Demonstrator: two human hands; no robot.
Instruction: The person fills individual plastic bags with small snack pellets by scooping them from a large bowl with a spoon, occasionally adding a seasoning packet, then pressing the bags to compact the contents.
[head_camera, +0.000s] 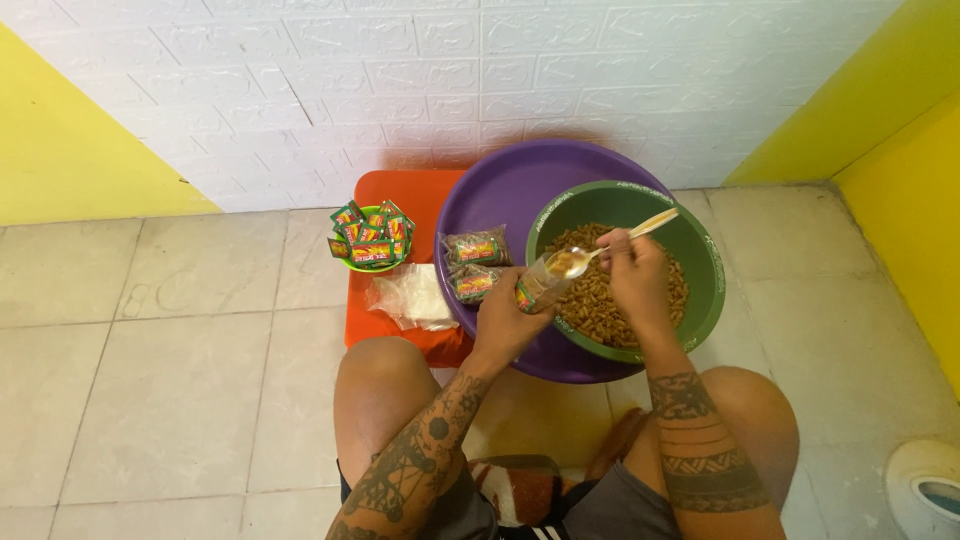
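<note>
Purple basin (480, 200) on floor w/ green bowl (700, 270) inside, full of brown snack pieces (610, 315). Orange stool (400, 195) beside, w/ small green bowl (352, 262) of sachets. L hand (510, 322) wrapped round small clear packet (540, 285) over bowl's rim. R hand (635, 270) pinching spoon (625, 238), tip at packet mouth.

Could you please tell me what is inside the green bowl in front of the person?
The green bowl holds a heap of small brown snack pieces. The right hand and the spoon cover part of the heap, and the bowl's bottom is hidden beneath it.
</note>
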